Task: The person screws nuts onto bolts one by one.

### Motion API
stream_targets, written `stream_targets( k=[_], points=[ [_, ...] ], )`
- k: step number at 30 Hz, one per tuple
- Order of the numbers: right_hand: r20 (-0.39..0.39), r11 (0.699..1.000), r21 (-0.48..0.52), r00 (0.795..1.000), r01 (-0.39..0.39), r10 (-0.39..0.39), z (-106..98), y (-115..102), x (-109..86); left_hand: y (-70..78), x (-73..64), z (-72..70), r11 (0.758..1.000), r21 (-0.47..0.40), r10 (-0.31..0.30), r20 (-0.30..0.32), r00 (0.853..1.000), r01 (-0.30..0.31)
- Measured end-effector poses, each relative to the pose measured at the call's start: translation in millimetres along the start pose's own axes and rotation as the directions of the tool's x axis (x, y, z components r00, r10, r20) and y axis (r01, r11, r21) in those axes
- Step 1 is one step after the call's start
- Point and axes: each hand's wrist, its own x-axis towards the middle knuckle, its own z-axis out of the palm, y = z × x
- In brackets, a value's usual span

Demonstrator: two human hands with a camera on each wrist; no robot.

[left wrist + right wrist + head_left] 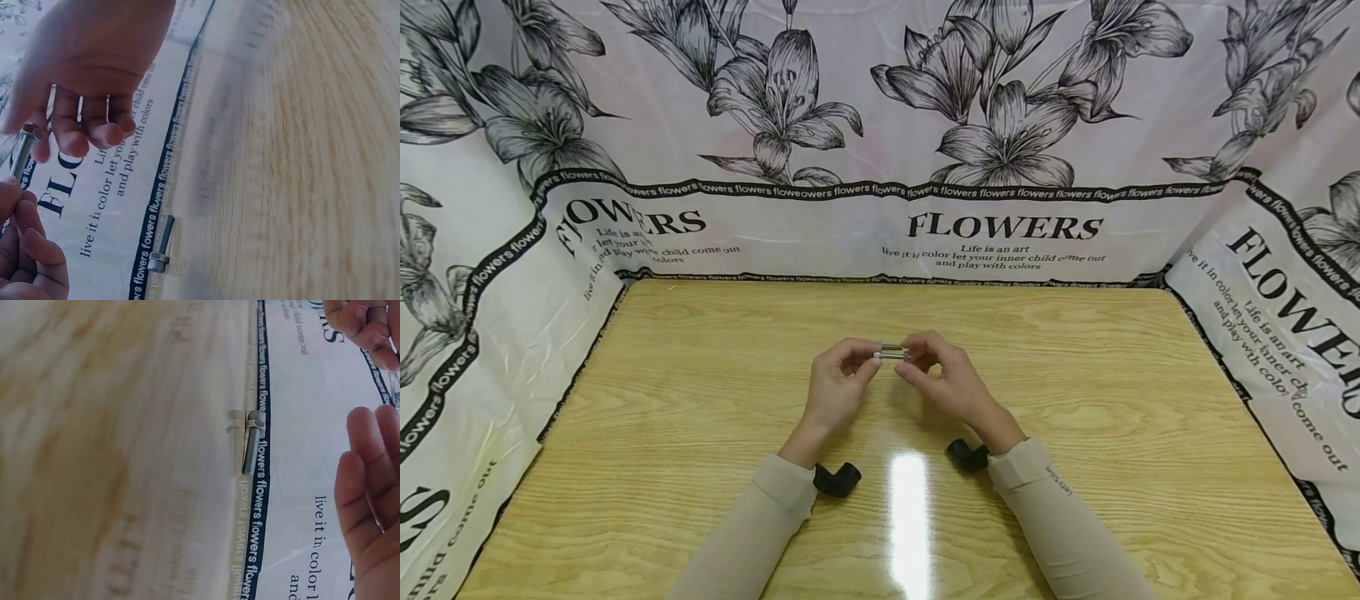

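My left hand [838, 379] pinches a silver hex-head bolt [891, 356] between thumb and fingertips. In the left wrist view this bolt [22, 153] slants up toward the right hand [94, 75], head end uppermost. The right hand [951, 379] hovers close around the head, thumb and forefinger on either side. Its other fingers stretch out loosely in the right wrist view. A second bolt [891, 345] lies on the table just behind, head to the left. A nut [255, 424] sits on it near its head.
The wood-grain table [700, 350] ends at a white flower-print cloth [820, 233], which hangs behind and along both sides. Black curved pieces [837, 481] sit at both sleeve cuffs. A bright light reflection shows on the table between the forearms.
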Motion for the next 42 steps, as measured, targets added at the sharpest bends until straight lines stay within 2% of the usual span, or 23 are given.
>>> stream_targets(
  k=[2, 5, 9, 12, 15, 22, 27, 30, 36, 42],
  points=[
    [-0.003, 0.999, 0.025, 1.0, 0.021, -0.021, 0.8, 2.8, -0.3, 0.3, -0.4, -0.2, 1.0, 0.002, -0.01, 0.001, 1.0, 0.01],
    [-0.012, 0.996, 0.055, 0.998, 0.065, -0.064, 3.9, 18.3, -0.4, 3.8, -0.6, -0.4, 1.0, 0.002, -0.025, 0.006, 1.0, 0.025],
    [-0.025, 0.994, 0.046, 0.995, 0.101, -0.1, 8.2, 38.1, -0.2, 22.6, -1.1, -1.4, 1.0, 0.001, -0.029, 0.015, 0.999, 0.029],
    [-0.028, 0.996, 0.027, 0.996, 0.086, -0.085, 8.7, 41.4, -0.8, 34.1, -1.7, -1.7, 1.0, 0.005, -0.014, 0.017, 1.0, 0.014],
    [-0.027, 0.998, 0.013, 0.998, 0.059, -0.059, 8.6, 42.2, -1.4, 29.5, -1.7, -0.8, 1.0, 0.004, -0.002, 0.011, 1.0, 0.002],
    [-0.015, 0.998, -0.024, 0.999, 0.049, -0.05, 7.4, 37.4, -0.6, 0.7, -1.0, 1.9, 1.0, 0.004, -0.005, -0.003, 1.0, 0.005],
    [-0.007, 1.0, 0.0, 1.0, 0.012, -0.012, 5.0, 15.9, -1.2, 0.4, -0.7, 1.6, 1.0, 0.004, -0.003, -0.008, 1.0, 0.003],
    [-0.009, 0.999, 0.026, 0.999, 0.032, -0.032, 4.9, 12.2, -1.3, 1.0, -0.7, 1.3, 1.0, 0.01, -0.002, -0.011, 1.0, 0.002],
    [-0.013, 0.995, 0.041, 0.996, 0.087, -0.087, 8.9, 37.2, -0.5, 1.1, -0.7, 1.3, 1.0, 0.003, 0.002, -0.011, 1.0, -0.002],
    [-0.013, 0.996, 0.014, 0.996, 0.091, -0.091, 9.5, 44.6, -0.4, 1.3, -0.1, 1.0, 1.0, -0.01, -0.003, -0.006, 1.0, 0.003]
  ],
)
